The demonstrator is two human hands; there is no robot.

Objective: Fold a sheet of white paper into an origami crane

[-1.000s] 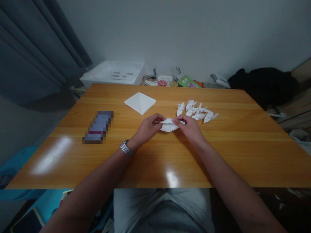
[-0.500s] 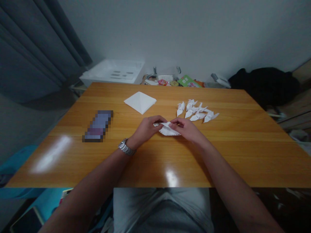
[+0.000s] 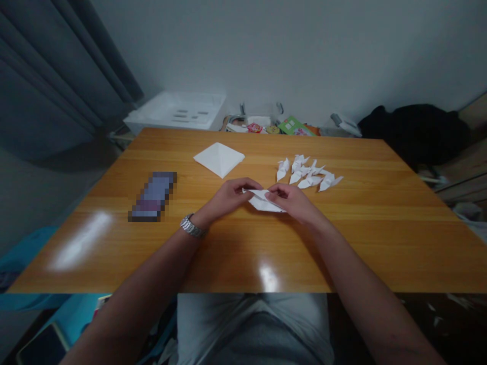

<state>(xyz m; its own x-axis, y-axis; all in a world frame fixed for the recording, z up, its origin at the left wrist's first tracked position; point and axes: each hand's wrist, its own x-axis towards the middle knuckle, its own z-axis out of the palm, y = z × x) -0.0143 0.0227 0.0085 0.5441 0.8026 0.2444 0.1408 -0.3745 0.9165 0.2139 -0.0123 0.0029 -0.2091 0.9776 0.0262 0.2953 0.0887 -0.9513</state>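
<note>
A small white folded paper (image 3: 262,201) lies between my hands just above the wooden table (image 3: 243,243). My left hand (image 3: 228,197), with a metal watch on its wrist, pinches the paper's left edge. My right hand (image 3: 292,202) pinches its right side with fingers curled over it. Both hands are closed on the paper. Beyond my right hand lies a cluster of several small white folded paper figures (image 3: 309,175). A stack of white square paper sheets (image 3: 219,159) rests farther back, to the left.
A blurred dark rectangular object (image 3: 152,196) lies on the table's left part. Behind the table stand a white plastic tray (image 3: 178,112), small colourful packages (image 3: 279,125) and a black bag (image 3: 413,132). Grey curtains hang at the left.
Both hands have pressed the paper lower and flatter toward the table, and my right hand's fingers have slid left along it. The other things have not moved.
</note>
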